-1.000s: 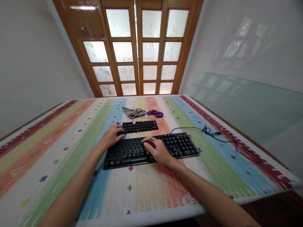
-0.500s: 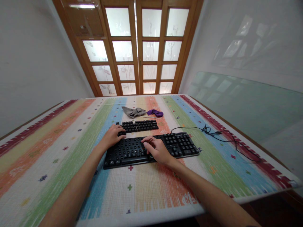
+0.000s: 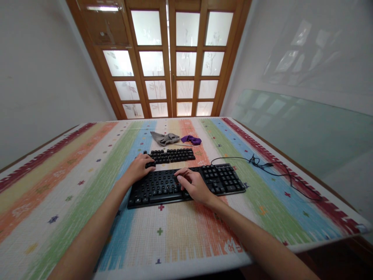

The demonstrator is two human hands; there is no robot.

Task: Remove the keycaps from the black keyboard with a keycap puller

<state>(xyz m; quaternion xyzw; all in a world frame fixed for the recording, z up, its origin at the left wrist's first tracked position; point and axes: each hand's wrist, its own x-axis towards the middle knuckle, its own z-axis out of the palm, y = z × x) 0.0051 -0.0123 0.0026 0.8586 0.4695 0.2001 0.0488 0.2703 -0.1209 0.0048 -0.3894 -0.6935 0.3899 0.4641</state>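
1. Nearest, below both hands and running out far past them: bench (image 3: pixel 72 186), striped in many colours, pale along the near edge.
2. Right hand (image 3: pixel 194 186) low over the middle of the black keyboard (image 3: pixel 163 182), thumb and bent fingers drawn close together; impossible to tell whether gripping a small part or merely touching.
3. To the left of the right hand, on that keyboard: mostly bare key seats, with some caps along the front. To its right: number pad with caps on.
4. Left hand (image 3: pixel 139 167) at the keyboard's far left corner, fingers bent down onto the near left end of the loose black keycaps (image 3: pixel 175 155); grasping or only resting, impossible to tell. Caps set in rows, just beyond both hands.
5. Right of the right hand, well apart: black cable (image 3: pixel 253 159), bunched partway.
6. Beyond the keycaps: crumpled grey cloth (image 3: pixel 165 139), with purple cloth (image 3: pixel 191 139) just to its right.
7. Farthest ahead of both hands: wood-framed glazed doors (image 3: pixel 186 62).
8. Compared with half a second earlier: same hand poses, same layout, view shifted very slightly.
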